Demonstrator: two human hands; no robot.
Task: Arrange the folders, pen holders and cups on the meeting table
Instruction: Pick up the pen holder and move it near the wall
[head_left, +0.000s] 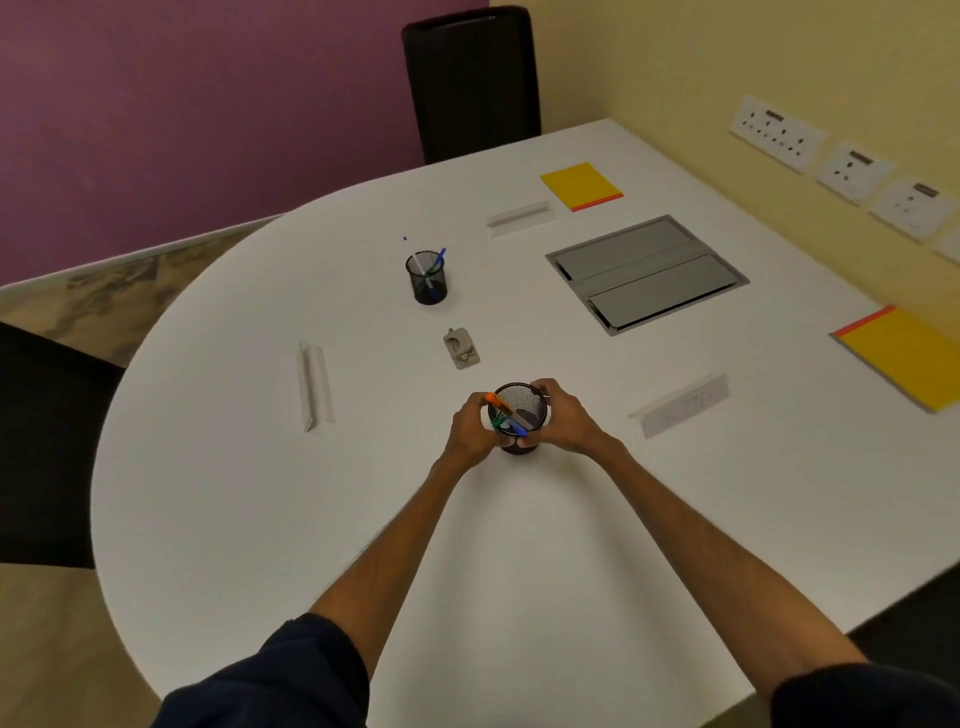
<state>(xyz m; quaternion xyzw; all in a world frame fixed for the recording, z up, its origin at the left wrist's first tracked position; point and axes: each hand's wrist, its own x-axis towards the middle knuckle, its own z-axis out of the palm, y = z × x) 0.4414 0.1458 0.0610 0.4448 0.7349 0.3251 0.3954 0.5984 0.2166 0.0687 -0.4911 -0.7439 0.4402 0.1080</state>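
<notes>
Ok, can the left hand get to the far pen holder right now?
Probably yes, once freed: the left hand grips the near pen holder. Toward the far pen holder lies only a small grey object, low enough to pass over.

White table (260, 493): near pen holder (523, 401), far pen holder (429, 283), yellow folders (582, 184), three card stands (314, 384).

left hand (470, 426), right hand (566, 421) hide near pen holder (519, 408) sides; near yellow folder (909, 358) cut by right edge.
</notes>
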